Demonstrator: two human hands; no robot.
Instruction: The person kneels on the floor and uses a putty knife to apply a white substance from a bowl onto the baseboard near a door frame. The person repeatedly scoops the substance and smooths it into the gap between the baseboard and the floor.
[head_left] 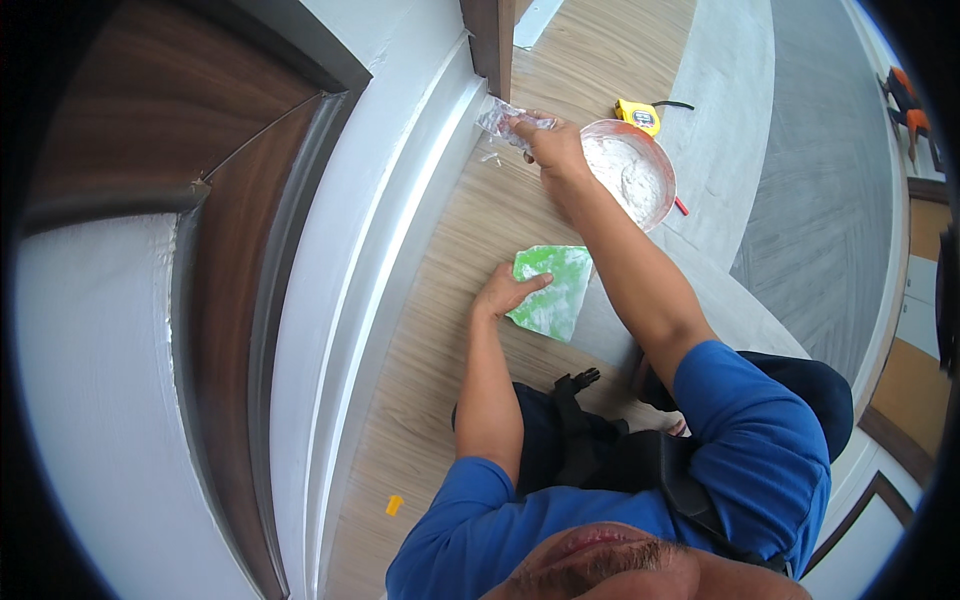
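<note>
The wood-look floor (425, 330) is running along a white baseboard (400, 220). Beside my right forearm (635, 270), a round bowl (618, 130) is holding white paste (630, 180). My left hand (503, 292) is gripping a smeared green board (560, 295); my right hand (550, 140) is pinching a translucent plastic piece (497, 116) near the baseboard's end.

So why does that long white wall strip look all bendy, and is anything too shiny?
Head view: the fisheye lens bends the long, glossy white strip into a curve, with dark corners around the picture; head view: bright glare runs along that strip; head view: the crinkly, see-through plastic piece in the right hand has an unclear outline.
</note>
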